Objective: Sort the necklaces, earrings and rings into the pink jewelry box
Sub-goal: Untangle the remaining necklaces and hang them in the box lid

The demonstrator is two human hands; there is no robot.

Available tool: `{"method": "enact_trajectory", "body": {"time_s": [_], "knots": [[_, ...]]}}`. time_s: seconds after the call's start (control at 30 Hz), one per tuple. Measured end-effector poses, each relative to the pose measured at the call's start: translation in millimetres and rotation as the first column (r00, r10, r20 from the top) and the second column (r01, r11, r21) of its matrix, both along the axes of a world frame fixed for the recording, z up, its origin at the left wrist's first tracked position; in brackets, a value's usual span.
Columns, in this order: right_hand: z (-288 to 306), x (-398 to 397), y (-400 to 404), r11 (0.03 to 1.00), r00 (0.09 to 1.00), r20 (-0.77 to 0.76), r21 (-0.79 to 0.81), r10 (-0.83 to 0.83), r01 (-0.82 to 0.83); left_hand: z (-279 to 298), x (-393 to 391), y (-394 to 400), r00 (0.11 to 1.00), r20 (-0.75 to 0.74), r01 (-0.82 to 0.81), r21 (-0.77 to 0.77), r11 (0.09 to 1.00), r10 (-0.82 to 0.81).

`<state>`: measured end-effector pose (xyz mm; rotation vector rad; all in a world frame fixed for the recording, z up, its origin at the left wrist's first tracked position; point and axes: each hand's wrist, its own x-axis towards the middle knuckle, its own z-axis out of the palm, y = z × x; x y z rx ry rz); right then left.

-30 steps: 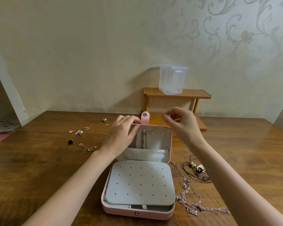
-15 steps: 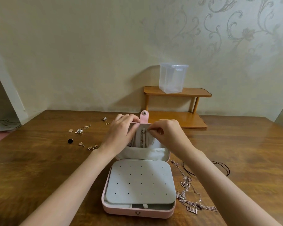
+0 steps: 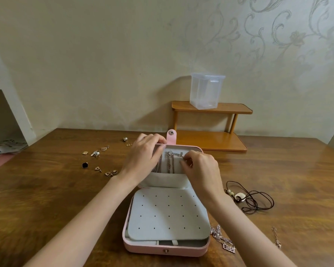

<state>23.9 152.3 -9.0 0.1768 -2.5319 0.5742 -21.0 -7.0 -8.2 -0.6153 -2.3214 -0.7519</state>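
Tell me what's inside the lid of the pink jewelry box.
Silver chains hang from hooks in the lid, their lower ends tucked into its pocket. The left hand and right hand cover the sides.

two bare forearms come into the head view from the lower edge, one on each side, both slender and smooth. no sleeve, cuff or fabric covers either arm as far as the picture shows them. the bare left hand [image 3: 143, 157] has no ring, bracelet or watch on the parts that show, and its wrist is plain. the bare right hand [image 3: 201, 168] is likewise without ring, band or watch, its knuckles and wrist uncovered. the fingernails that can be seen look short and unpainted, though they are small.
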Motion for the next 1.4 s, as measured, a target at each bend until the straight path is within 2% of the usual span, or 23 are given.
{"method": "enact_trajectory", "body": {"time_s": [0.07, 0.23, 0.37, 0.53, 0.6, 0.7, 0.83, 0.9, 1.03, 1.17, 1.23, 1.3, 1.4], "knots": [[-0.5, 1.5, -2.5, 0.996, 0.998, -0.023, -0.056, -0.065, 0.064, -0.3, -0.2, 0.2, 1.000, -0.018, 0.001, -0.012, 1.000, -0.001], [1.7, -3.4, -10.9, 0.989, 0.987, 0.083, -0.023, -0.141, 0.143, -1.5, 1.5, -1.0, 0.999, -0.040, -0.015, -0.008, 1.000, 0.015], [7.1, -7.4, -14.4, 0.977, 0.980, 0.101, -0.109, -0.172, 0.183, -0.8, 1.7, -1.5, 0.998, -0.061, -0.009, -0.016, 1.000, 0.008], [16.0, -3.3, -16.1, 0.964, 0.988, -0.008, -0.218, -0.156, 0.150, 0.2, 1.1, -2.1, 0.997, -0.079, 0.003, -0.017, 1.000, -0.004], [18.0, -2.3, -16.1, 0.977, 0.994, -0.018, -0.191, -0.105, 0.100, -0.6, 0.8, -2.5, 0.997, -0.082, 0.001, -0.025, 1.000, -0.003], [15.2, -5.2, -11.3, 0.995, 0.996, 0.070, -0.083, -0.053, 0.059, -0.5, -0.1, -1.5, 0.998, -0.066, 0.002, -0.016, 1.000, -0.003], [8.2, -8.0, -4.1, 0.996, 0.997, 0.071, -0.080, -0.041, 0.047, -0.6, -1.4, -1.5, 0.999, -0.049, -0.003, -0.011, 1.000, 0.003], [5.3, -8.5, -3.4, 0.998, 0.995, 0.100, -0.049, -0.024, 0.029, -1.4, -3.1, -0.9, 1.000, -0.025, -0.011, -0.010, 1.000, 0.011], [0.8, -8.4, -11.7, 0.984, 0.925, 0.351, 0.053, 0.144, -0.173, -3.0, -9.1, 0.7, 0.996, 0.074, -0.052, -0.014, 0.999, 0.053], [21.6, -18.8, 7.8, 0.993, 0.963, 0.247, -0.065, 0.109, -0.095, -5.5, -19.8, 2.1, 0.973, 0.218, -0.056, -0.082, 0.995, 0.073], [35.5, -23.3, 27.6, 0.992, 0.961, 0.255, -0.087, 0.110, -0.090, -8.6, -24.4, 2.9, 0.955, 0.284, -0.054, -0.122, 0.991, 0.088], [43.6, -25.4, 50.2, 0.995, 0.939, 0.331, -0.042, 0.094, -0.085, -13.0, -27.5, 6.0, 0.931, 0.336, -0.082, -0.198, 0.977, 0.146], [42.8, -24.5, 81.8, 0.991, 0.865, 0.501, 0.114, 0.001, -0.068, -23.2, -31.5, 11.9, 0.899, 0.373, -0.123, -0.284, 0.951, 0.228]]}}
